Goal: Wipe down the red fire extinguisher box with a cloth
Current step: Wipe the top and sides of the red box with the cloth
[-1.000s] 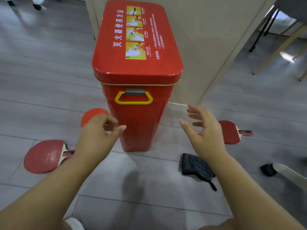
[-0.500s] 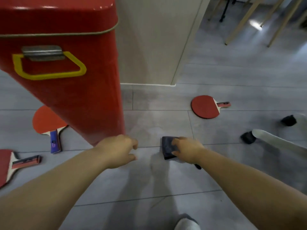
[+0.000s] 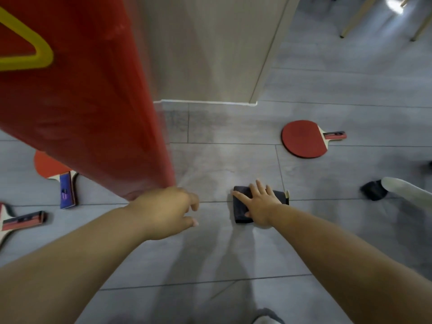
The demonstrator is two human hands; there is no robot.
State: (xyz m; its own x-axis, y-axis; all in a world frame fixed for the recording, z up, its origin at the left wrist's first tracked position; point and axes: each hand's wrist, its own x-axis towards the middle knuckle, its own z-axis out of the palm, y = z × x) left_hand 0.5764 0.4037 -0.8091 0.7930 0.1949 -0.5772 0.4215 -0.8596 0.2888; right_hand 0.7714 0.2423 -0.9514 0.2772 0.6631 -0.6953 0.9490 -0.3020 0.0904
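The red fire extinguisher box fills the upper left, very close to the camera, with its yellow handle at the left edge. A dark folded cloth lies flat on the grey floor to the right of the box's base. My right hand rests on top of the cloth with fingers spread and straight, thumb along its left part. My left hand hovers near the box's bottom corner with fingers loosely curled, holding nothing.
Red table-tennis paddles lie on the floor: one at the right, one half hidden behind the box, another at the far left. A beige wall corner stands behind. A shoe and dark object are at the right edge.
The view has dropped lower and closer to the floor. My right hand went down to the cloth and now lies flat on it with fingers spread; my left hand stayed by the box's base.
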